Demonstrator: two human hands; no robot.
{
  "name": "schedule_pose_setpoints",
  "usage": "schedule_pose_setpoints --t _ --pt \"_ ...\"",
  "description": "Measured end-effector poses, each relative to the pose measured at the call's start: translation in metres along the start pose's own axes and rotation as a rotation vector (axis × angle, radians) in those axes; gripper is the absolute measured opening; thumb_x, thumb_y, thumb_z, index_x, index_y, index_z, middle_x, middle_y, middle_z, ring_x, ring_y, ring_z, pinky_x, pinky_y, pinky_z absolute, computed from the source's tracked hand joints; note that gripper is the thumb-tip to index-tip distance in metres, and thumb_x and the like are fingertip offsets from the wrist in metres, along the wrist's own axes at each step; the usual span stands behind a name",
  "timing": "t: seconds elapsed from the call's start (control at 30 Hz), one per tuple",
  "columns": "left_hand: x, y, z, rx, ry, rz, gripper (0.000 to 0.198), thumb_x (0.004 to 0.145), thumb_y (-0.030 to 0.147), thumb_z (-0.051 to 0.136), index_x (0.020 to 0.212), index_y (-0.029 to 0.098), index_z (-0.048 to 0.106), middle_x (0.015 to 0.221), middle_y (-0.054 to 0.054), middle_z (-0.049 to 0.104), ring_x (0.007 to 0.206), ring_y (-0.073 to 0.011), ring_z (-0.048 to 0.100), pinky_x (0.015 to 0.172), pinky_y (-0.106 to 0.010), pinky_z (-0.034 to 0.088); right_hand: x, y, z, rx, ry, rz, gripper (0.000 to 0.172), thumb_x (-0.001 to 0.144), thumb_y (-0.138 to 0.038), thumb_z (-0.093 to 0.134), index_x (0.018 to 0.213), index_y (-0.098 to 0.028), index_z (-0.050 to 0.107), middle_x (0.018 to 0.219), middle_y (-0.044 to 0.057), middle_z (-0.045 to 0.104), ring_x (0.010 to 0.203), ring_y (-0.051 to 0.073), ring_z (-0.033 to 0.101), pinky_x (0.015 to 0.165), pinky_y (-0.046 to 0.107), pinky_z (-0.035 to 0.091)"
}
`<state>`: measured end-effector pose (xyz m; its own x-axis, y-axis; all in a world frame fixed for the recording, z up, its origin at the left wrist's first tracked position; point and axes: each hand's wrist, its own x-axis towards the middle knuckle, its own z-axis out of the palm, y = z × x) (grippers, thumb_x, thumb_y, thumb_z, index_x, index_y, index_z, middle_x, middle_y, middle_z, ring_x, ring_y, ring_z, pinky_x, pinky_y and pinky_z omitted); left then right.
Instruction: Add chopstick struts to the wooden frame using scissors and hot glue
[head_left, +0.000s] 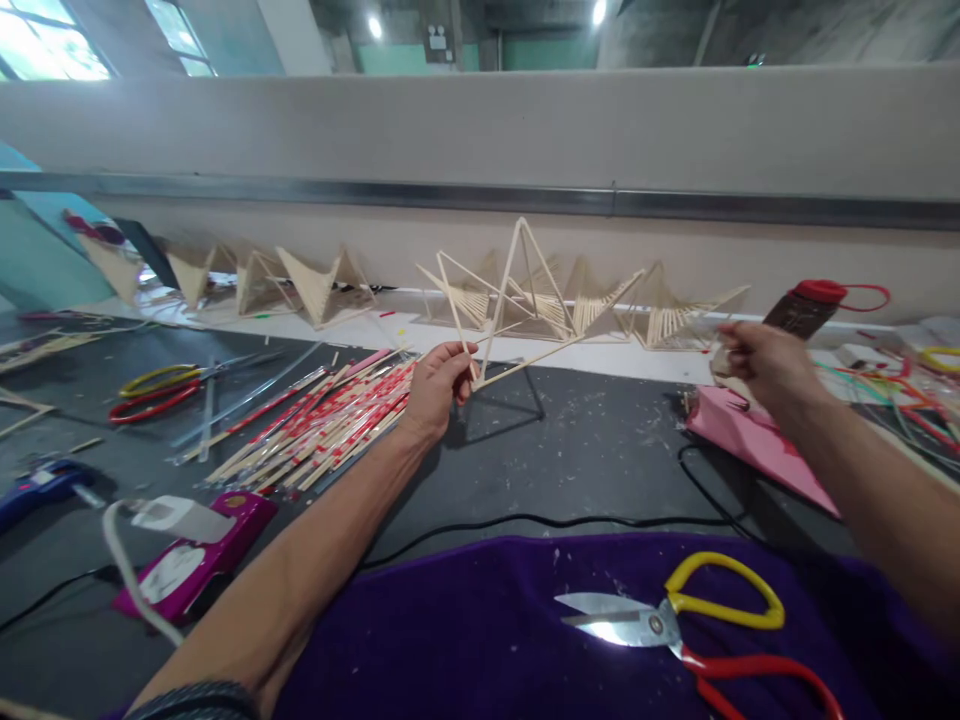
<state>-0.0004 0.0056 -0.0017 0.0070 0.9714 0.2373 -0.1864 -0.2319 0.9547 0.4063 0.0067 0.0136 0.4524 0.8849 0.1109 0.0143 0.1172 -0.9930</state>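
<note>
My left hand [442, 390] pinches a corner of a frame made of thin wooden sticks [504, 290]. The frame stands in peaked triangles above the dark table, one long stick reaching out to the right. Over on the right, my right hand [772, 365] is raised with its fingers curled together; what they hold, if anything, I cannot make out. Just below that hand lies a pink packet [750, 430], and behind it is a brown bottle with a red cap [806, 305].
Bundled wooden sticks in red-marked wrappers [315, 425] lie left of centre. Open scissors [660, 615] rest on purple cloth [465, 620]. More scissors [161, 390], a blue glue gun [49, 490] and a magenta power strip [199, 555] sit left. Finished stick models [315, 285] line the wall.
</note>
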Motion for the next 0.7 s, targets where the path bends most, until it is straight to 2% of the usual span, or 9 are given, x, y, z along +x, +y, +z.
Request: schedule_pose_setpoints --t 0.07,0.13,0.2,0.33,0.43,0.5,0.57,0.7 --pt "0.000 0.001 0.000 0.002 0.007 -0.004 0.019 0.072 0.024 0.059 0.089 0.014 0.058 0.058 0.004 0.057 0.034 -0.0042 0.040 0.031 -0.016 0.027 -0.021 0.010 0.032 -0.022 -0.117 0.055 0.015 0.071 -0.026 0.064 0.084 -0.018 0.064 0.080 0.005 0.062 0.047 0.007 0.048 0.037 0.021 0.023" --pt "-0.001 0.002 0.001 0.013 0.004 -0.004 0.019 0.072 0.024 0.059 0.089 0.014 0.058 0.059 0.004 0.057 0.034 -0.0044 0.040 0.031 -0.016 0.027 -0.043 0.016 0.068 -0.010 -0.253 0.107 0.026 0.073 -0.036 0.062 0.092 -0.019 0.065 0.100 0.008 0.065 0.056 0.010 0.058 0.037 0.020 0.029" --pt "-0.002 0.002 0.000 0.032 -0.003 0.002 0.019 0.073 0.024 0.059 0.089 0.014 0.058 0.059 0.004 0.057 0.035 -0.0045 0.041 0.032 -0.016 0.028 -0.063 0.017 0.099 0.077 -0.432 0.180 0.037 0.078 -0.047 0.057 0.103 -0.021 0.061 0.115 0.009 0.060 0.062 0.011 0.062 0.038 0.019 0.032" --pt "-0.003 0.003 0.000 0.067 -0.017 0.038 0.018 0.075 0.024 0.058 0.091 0.015 0.058 0.060 0.003 0.058 0.036 -0.0048 0.041 0.034 -0.016 0.029 -0.082 0.012 0.136 0.158 -0.637 0.227 0.038 0.081 -0.051 0.052 0.103 -0.021 0.058 0.109 0.008 0.062 0.062 0.011 0.061 0.038 0.018 0.033" --pt "-0.003 0.005 0.000 0.087 -0.015 0.061 0.018 0.076 0.024 0.058 0.091 0.015 0.058 0.060 0.003 0.058 0.037 -0.0050 0.042 0.034 -0.017 0.030 -0.085 0.014 0.143 0.163 -0.686 0.195 0.031 0.081 -0.045 0.056 0.098 -0.019 0.060 0.077 0.001 0.060 0.049 0.007 0.052 0.036 0.016 0.027" --pt "-0.003 0.006 0.001 0.095 -0.010 0.065 0.018 0.076 0.025 0.057 0.091 0.014 0.058 0.060 0.003 0.058 0.037 -0.0052 0.042 0.034 -0.017 0.030 -0.084 0.015 0.140 0.155 -0.711 0.159 0.029 0.079 -0.043 0.060 0.089 -0.016 0.062 0.056 -0.006 0.045 0.039 0.003 0.036 0.035 0.016 0.020" --pt "-0.003 0.007 0.002 0.096 -0.006 0.062 0.018 0.076 0.025 0.057 0.091 0.014 0.058 0.061 0.003 0.058 0.037 -0.0052 0.041 0.034 -0.017 0.030 -0.080 0.014 0.131 0.150 -0.713 0.116 0.029 0.079 -0.043 0.062 0.079 -0.013 0.062 0.048 -0.009 0.032 0.037 0.002 0.025 0.035 0.016 0.014" --pt "-0.004 0.008 0.002 0.099 -0.008 0.060 0.018 0.076 0.024 0.057 0.090 0.015 0.058 0.061 0.003 0.058 0.038 -0.0053 0.041 0.035 -0.017 0.030 -0.057 0.008 0.096 0.179 -0.576 0.063 0.026 0.076 -0.040 0.065 0.076 -0.014 0.060 0.047 -0.010 0.027 0.037 0.002 0.019 0.034 0.016 0.012"
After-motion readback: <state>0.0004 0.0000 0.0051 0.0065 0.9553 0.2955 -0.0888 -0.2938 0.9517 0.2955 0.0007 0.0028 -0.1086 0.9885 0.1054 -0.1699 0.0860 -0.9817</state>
